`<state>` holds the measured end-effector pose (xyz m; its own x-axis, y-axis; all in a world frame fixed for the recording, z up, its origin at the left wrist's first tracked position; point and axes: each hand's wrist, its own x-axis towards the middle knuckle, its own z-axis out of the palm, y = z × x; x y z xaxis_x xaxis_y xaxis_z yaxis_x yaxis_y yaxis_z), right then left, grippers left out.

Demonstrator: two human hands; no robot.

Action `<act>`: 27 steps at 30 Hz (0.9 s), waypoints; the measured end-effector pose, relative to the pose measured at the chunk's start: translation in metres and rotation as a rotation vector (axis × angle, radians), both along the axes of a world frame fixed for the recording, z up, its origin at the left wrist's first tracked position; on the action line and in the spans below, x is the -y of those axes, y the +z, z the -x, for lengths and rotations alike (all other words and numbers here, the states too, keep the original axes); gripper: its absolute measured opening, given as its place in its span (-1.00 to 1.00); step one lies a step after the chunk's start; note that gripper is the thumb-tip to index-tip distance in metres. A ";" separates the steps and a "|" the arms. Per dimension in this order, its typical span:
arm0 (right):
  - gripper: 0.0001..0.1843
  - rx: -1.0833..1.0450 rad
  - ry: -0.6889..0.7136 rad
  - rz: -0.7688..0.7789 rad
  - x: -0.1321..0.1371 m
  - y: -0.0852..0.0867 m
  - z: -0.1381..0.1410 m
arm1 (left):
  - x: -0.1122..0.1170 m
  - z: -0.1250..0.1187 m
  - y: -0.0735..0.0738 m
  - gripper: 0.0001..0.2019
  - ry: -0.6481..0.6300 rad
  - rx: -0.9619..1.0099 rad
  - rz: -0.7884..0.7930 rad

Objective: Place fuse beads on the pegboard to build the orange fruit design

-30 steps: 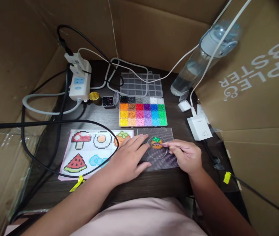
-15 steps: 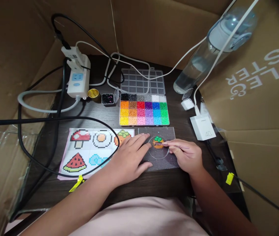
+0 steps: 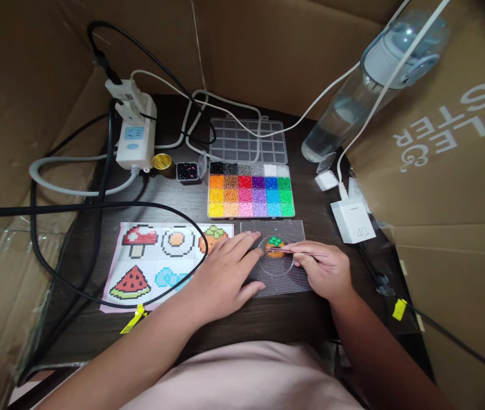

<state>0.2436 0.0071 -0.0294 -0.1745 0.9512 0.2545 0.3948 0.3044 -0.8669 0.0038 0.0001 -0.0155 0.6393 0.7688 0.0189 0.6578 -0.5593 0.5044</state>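
Observation:
My left hand [image 3: 224, 274] lies flat with fingers spread on the left edge of a clear pegboard [image 3: 287, 280] and part of the pattern sheet [image 3: 148, 259]. My right hand [image 3: 325, 269] pinches thin tweezers [image 3: 293, 251] whose tips rest on a small orange and green bead figure [image 3: 274, 246] on the pegboard. Behind the board stands an open bead box [image 3: 251, 195] with many coloured compartments.
A power strip [image 3: 133, 139], black and white cables, a gold lid [image 3: 162, 162] and a small black bead pot [image 3: 187, 171] sit at the back left. A water bottle [image 3: 366, 85] leans at the right above a white charger [image 3: 351, 221]. Cardboard walls surround the dark table.
The view shifted slightly between the earliest frame and now. Both hands stay in place, the tweezer tips hardly moving on the bead figure.

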 end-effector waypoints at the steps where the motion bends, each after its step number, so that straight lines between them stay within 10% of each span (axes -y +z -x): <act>1: -0.80 0.000 0.002 -0.001 0.000 0.000 0.000 | 0.000 0.000 0.000 -0.52 0.000 0.000 -0.001; 27: -0.72 -0.075 0.052 0.011 -0.001 -0.007 -0.004 | -0.001 -0.002 -0.002 -0.41 0.011 -0.017 -0.009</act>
<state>0.2476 0.0078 -0.0366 -0.2045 0.9442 0.2583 0.3122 0.3130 -0.8970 0.0063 0.0015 -0.0172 0.6312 0.7755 0.0150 0.6721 -0.5565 0.4884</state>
